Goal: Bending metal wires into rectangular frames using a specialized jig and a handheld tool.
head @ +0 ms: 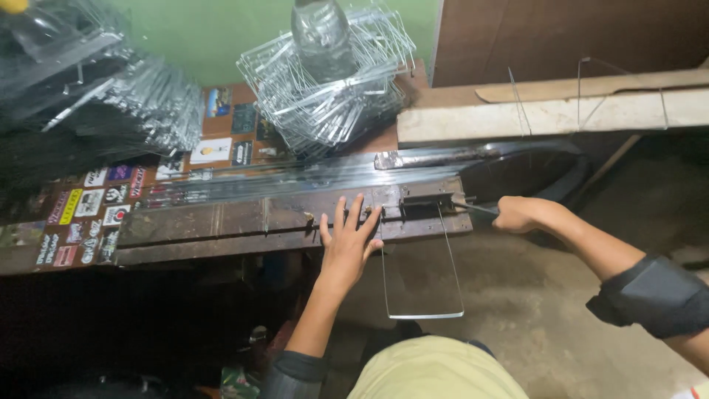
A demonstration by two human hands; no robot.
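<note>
My left hand [348, 240] lies flat with fingers spread on the front edge of a long metal bending jig [244, 218] fixed to the workbench. A bent U-shaped wire [422, 314] hangs from the jig just right of that hand, its closed end toward me. My right hand [517, 214] is closed around the jig's lever handle [473, 207] at the right end of the bench. A bundle of straight wires [295, 181] lies along the jig's back.
A heap of bent wire frames [325, 89] with a plastic bottle [319, 29] on it sits at the back. More wire pieces [111, 96] pile at the left. Stickers cover the bench top [88, 214]. A wooden plank [554, 114] runs right; concrete floor [532, 310] below.
</note>
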